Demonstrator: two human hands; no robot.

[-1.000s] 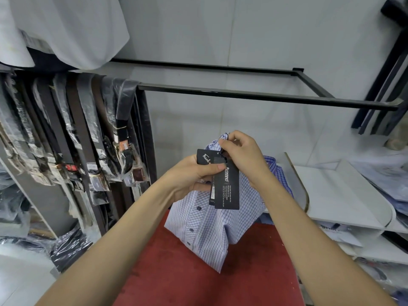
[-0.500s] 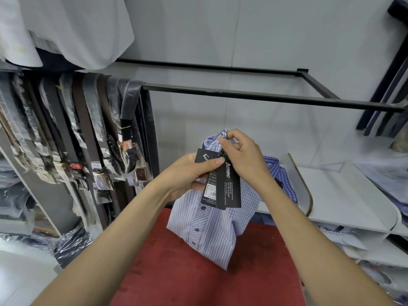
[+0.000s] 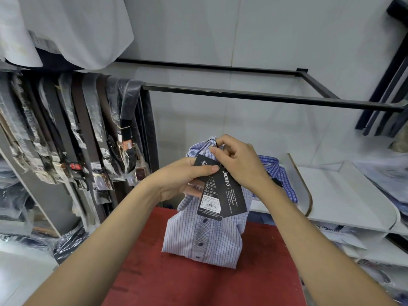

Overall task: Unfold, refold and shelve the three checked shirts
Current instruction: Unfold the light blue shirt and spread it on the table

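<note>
Folded pale checked shirt (image 3: 205,235) held upright at far edge of red counter (image 3: 198,283). Left hand (image 3: 183,177) clamped on black hang tags (image 3: 220,195); right hand (image 3: 236,160) pinching tag string at collar. Brighter blue checked shirt (image 3: 278,171) shelved behind. Apparently early: unfolding, refolding, shelving left.

Pretty cramped shop corner here. Plain pale grey wall (image 3: 276,36) fills the top and middle of the frame, with a black metal rail frame (image 3: 254,96) sticking out across the middle. Left side is packed with belts (image 3: 72,133) hanging in clear plastic sleeves, and white garments (image 3: 72,29) hang in the upper left. White shelves (image 3: 344,195) with rounded corners sit on the right. A red tabletop (image 3: 198,283) takes up the bottom centre. Lighting's flat and even.
</note>
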